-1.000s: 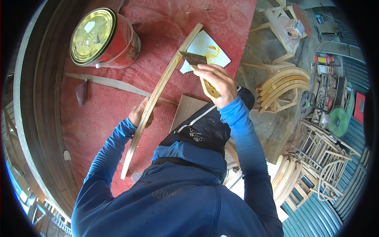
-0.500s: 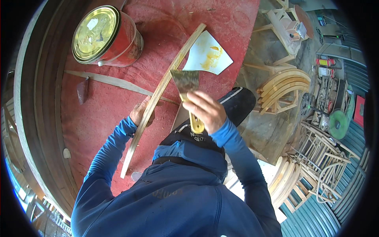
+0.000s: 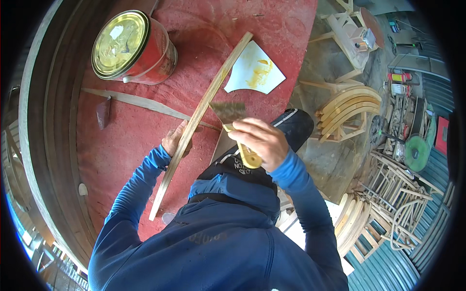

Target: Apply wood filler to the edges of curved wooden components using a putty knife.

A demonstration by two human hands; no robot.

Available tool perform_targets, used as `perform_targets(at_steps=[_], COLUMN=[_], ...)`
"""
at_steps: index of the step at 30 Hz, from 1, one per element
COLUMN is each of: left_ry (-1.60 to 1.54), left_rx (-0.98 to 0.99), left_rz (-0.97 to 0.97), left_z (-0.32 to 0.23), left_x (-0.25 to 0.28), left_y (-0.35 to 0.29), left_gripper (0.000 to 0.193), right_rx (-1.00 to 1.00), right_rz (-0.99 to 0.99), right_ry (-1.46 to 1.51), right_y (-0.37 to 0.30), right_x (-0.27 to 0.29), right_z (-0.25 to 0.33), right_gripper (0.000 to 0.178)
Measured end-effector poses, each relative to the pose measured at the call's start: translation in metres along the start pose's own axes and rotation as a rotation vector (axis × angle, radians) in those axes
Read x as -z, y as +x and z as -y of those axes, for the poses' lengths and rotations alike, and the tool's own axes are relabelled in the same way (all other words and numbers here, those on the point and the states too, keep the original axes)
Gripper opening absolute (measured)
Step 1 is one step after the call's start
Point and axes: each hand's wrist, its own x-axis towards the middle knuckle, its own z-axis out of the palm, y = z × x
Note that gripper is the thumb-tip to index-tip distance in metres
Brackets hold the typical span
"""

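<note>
Gripping wooden strip in left hand, scraper in right hand. Cannot see inside red bucket under gold lid.

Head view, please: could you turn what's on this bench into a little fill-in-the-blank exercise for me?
1. The left hand holds a long, curved strip made of ____.
2. The right hand holds a flat-bladed scraper by its yellowish ____.
3. The bucket at the upper left is closed with a gold-coloured ____.
4. The surface on which the bucket stands is coloured ____.

Missing words: wood; handle; lid; red.
</note>
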Motion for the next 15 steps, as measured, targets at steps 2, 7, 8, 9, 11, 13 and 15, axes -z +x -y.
perform_targets(at_steps=[2, 7, 8, 9, 11, 13, 15], left_ry=[0.019, 0.059, 0.057, 0.059, 0.058, 0.047, 0.042], left_rx=[-0.012, -0.008, -0.028, -0.028, -0.028, 0.009, 0.010], left_rz=[0.006, -0.001, 0.013, 0.008, -0.001, -0.019, -0.037], left_z=[0.003, 0.003, 0.001, 0.000, -0.001, -0.002, -0.002], left_x=[-0.001, -0.002, -0.002, -0.002, -0.003, -0.004, -0.005], left_y=[0.000, 0.000, 0.000, 0.000, -0.001, -0.002, -0.003], left_gripper=[0.080, 0.080, 0.080, 0.080, 0.080, 0.079, 0.076], right_rx=[-0.091, -0.539, -0.609, -0.693, -0.831, -0.888, -0.905], right_rz=[-0.123, -0.456, -0.442, -0.434, -0.443, -0.421, -0.423], right_ry=[0.179, 0.863, 0.928, 1.010, 1.159, 1.153, 1.118], right_y=[-0.004, 0.008, 0.013, 0.016, 0.023, 0.030, 0.038], right_x=[0.006, -0.016, -0.023, -0.028, -0.031, -0.027, -0.019], right_z=[-0.003, -0.056, -0.070, -0.083, -0.108, -0.131, -0.151], right_gripper=[0.027, 0.027, 0.029, 0.031, 0.033, 0.033, 0.033])
